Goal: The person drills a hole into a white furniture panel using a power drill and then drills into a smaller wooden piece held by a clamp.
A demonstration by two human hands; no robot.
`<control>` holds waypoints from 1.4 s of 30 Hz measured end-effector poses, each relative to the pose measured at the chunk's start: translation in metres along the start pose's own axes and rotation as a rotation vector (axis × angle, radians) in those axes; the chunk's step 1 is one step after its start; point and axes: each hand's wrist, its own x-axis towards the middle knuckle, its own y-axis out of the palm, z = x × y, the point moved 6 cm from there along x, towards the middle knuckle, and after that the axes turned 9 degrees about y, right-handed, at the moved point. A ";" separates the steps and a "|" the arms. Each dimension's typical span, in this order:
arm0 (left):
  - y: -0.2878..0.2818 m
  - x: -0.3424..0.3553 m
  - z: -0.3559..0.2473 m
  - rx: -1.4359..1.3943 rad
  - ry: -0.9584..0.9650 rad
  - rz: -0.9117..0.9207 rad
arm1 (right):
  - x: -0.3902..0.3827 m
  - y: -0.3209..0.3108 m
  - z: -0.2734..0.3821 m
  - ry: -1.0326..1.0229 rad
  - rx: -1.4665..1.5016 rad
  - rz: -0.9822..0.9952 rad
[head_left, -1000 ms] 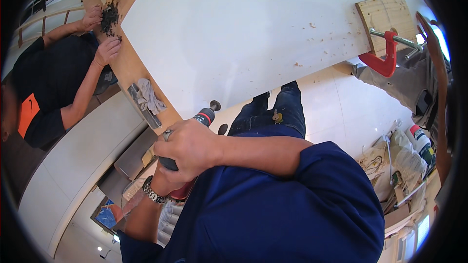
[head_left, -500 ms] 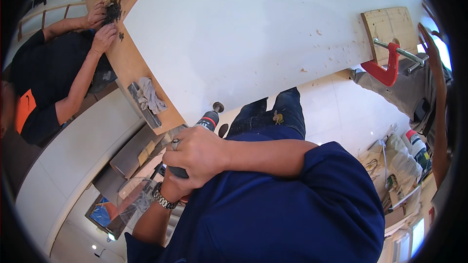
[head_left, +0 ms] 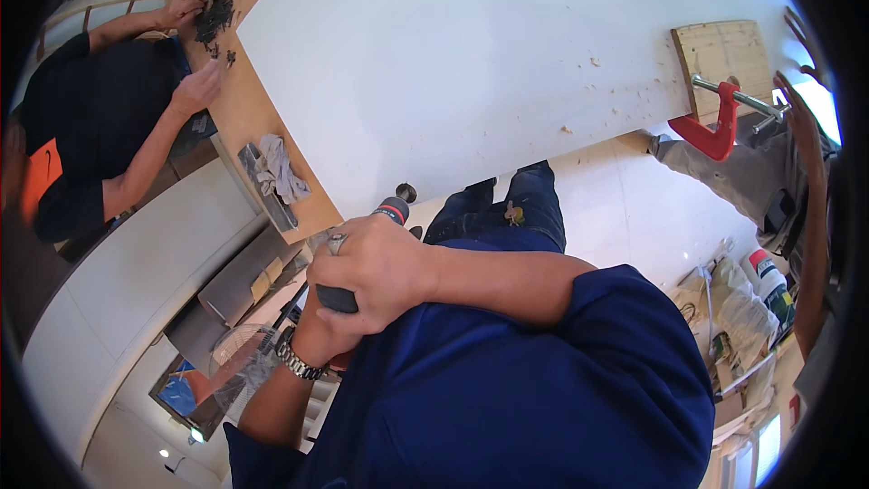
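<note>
Right hand [head_left: 380,263] wraps the black-and-red drill [head_left: 392,209] in the head view; the left hand [head_left: 324,333] sits beneath, its grip too hidden to tell. The drill points to one o'clock, its round bit [head_left: 405,192] by the edge of the white worktop [head_left: 453,63]; at two o'clock sits a red clamp [head_left: 727,122].

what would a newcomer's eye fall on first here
Likely the red clamp at the right, on a wood block by the white board's edge. Then the drill at lower centre, gripped by the right hand, the left hand mostly hidden beneath. At upper left, a co-worker's hands are by a dark pile.
</note>
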 end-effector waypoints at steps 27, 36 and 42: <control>-0.004 0.006 -0.012 0.058 0.038 0.070 | -0.008 0.000 0.006 0.022 -0.045 -0.076; -0.015 0.000 -0.025 0.099 0.087 0.013 | -0.002 -0.002 0.022 -0.022 -0.025 -0.081; -0.024 -0.033 -0.045 0.240 0.161 0.017 | 0.002 -0.013 0.047 -0.139 0.214 0.047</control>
